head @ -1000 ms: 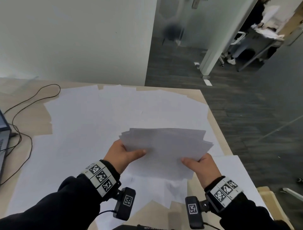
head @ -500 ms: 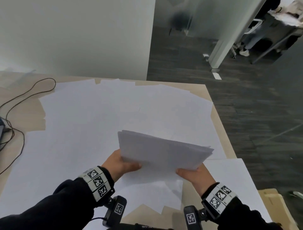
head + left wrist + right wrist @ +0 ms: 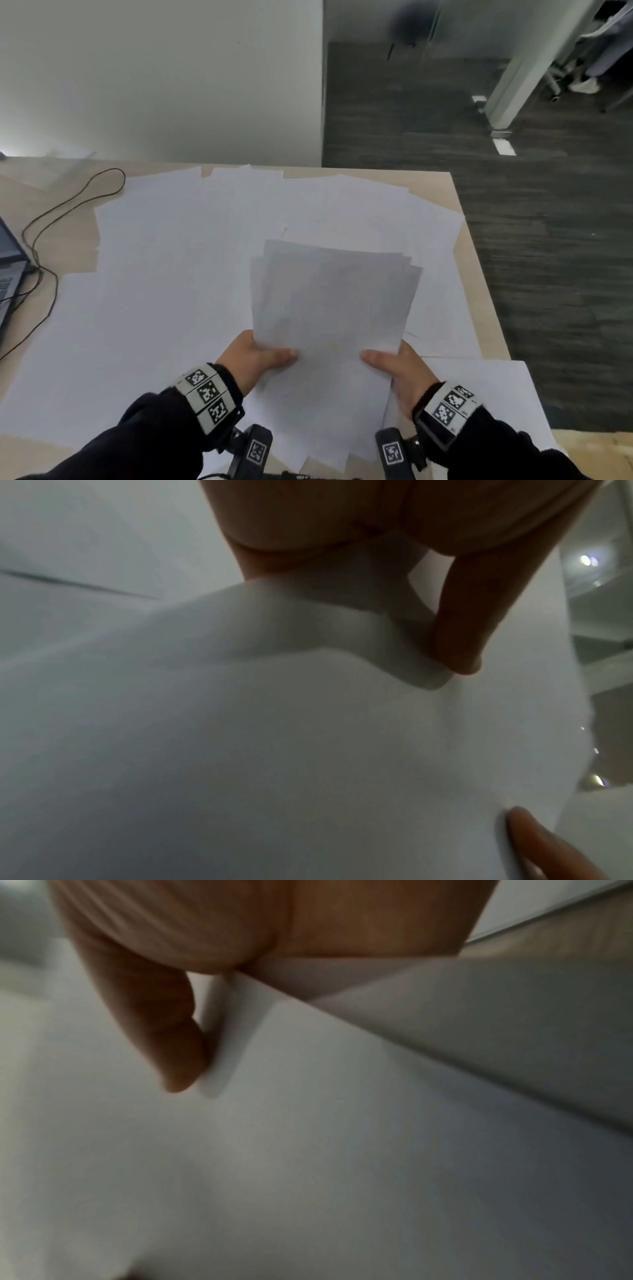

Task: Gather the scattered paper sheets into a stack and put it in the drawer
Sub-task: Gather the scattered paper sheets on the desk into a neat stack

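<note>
Paper stack [image 3: 332,308], one, pinched by left hand [image 3: 251,359] and right hand [image 3: 406,371] grips

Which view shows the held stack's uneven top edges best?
The head view: the whole held stack shows there, its far edges fanned out of line, left hand and right hand gripping its near corners. Both wrist views show only blurred paper close under each thumb.

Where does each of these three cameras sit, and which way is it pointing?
Head: on the head, looking down at the desk; shows left hand, right hand, dark sleeves.
Left wrist: under the left wrist, looking along the hand at the stack; palm, thumb.
Right wrist: under the right wrist, same way; palm, thumb.
Shared: all three show the stack held by both hands.
</note>
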`<control>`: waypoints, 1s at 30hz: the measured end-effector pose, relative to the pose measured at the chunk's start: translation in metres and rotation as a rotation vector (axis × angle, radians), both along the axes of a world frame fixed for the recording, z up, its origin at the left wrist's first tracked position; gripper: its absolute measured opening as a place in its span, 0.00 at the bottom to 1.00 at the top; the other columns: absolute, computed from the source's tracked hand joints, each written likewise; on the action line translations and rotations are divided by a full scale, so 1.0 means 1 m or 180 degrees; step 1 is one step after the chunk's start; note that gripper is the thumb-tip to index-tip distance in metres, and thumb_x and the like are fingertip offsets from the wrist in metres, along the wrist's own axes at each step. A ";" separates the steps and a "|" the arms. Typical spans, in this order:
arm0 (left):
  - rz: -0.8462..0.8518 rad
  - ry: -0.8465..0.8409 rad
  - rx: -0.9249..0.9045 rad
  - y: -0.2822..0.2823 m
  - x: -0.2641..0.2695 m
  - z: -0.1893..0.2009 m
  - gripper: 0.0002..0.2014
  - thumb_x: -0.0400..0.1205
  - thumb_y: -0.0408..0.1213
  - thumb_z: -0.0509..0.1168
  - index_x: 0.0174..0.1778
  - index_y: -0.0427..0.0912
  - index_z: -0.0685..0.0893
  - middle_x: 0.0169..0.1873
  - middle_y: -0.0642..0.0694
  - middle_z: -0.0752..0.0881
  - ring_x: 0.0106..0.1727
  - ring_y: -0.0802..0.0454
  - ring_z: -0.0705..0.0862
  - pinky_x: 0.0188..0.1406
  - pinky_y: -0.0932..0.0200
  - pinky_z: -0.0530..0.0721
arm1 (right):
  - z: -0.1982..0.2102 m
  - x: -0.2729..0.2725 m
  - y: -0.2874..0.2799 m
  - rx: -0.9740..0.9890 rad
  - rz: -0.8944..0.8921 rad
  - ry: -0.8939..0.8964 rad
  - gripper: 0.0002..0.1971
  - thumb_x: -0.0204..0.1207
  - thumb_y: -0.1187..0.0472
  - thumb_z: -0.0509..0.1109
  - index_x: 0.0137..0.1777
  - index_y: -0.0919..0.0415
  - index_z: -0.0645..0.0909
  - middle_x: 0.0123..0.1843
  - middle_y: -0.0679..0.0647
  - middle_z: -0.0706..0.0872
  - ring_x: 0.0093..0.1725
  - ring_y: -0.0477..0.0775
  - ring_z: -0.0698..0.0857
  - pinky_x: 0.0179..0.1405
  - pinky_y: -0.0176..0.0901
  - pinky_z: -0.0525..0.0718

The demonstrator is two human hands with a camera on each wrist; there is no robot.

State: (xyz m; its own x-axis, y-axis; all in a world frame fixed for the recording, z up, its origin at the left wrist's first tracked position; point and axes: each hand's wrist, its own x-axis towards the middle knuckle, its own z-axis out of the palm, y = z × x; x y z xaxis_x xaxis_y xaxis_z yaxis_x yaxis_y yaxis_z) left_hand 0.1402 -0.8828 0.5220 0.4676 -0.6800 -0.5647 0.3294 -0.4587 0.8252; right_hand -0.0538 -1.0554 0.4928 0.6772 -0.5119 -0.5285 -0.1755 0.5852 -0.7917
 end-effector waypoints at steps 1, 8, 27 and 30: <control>0.0040 0.0002 0.0031 -0.006 -0.001 -0.001 0.22 0.62 0.36 0.79 0.52 0.34 0.90 0.46 0.37 0.93 0.48 0.39 0.92 0.47 0.51 0.90 | 0.001 -0.003 -0.007 0.0202 -0.0016 -0.0085 0.37 0.45 0.60 0.86 0.60 0.66 0.84 0.55 0.67 0.90 0.57 0.70 0.88 0.59 0.61 0.85; -0.0506 -0.1160 0.0856 -0.066 -0.005 -0.021 0.18 0.77 0.53 0.73 0.60 0.50 0.85 0.50 0.55 0.91 0.50 0.57 0.90 0.58 0.54 0.85 | -0.003 -0.023 -0.048 -0.0673 0.0371 0.1058 0.07 0.70 0.64 0.76 0.48 0.56 0.87 0.51 0.58 0.92 0.52 0.60 0.91 0.62 0.57 0.85; -0.2157 -0.3063 0.2512 -0.131 0.011 -0.064 0.57 0.66 0.73 0.67 0.84 0.63 0.40 0.86 0.56 0.44 0.85 0.43 0.50 0.76 0.37 0.66 | -0.038 -0.096 -0.118 -0.0991 -0.1288 0.2384 0.07 0.75 0.66 0.68 0.52 0.59 0.81 0.46 0.58 0.86 0.47 0.59 0.83 0.52 0.43 0.77; -0.2120 -0.3178 0.2375 -0.127 0.012 -0.060 0.44 0.73 0.68 0.63 0.83 0.63 0.52 0.86 0.58 0.51 0.84 0.44 0.54 0.76 0.38 0.69 | -0.037 -0.089 -0.116 -0.0997 -0.1222 0.2345 0.06 0.76 0.66 0.67 0.50 0.59 0.82 0.46 0.59 0.86 0.47 0.61 0.84 0.51 0.45 0.78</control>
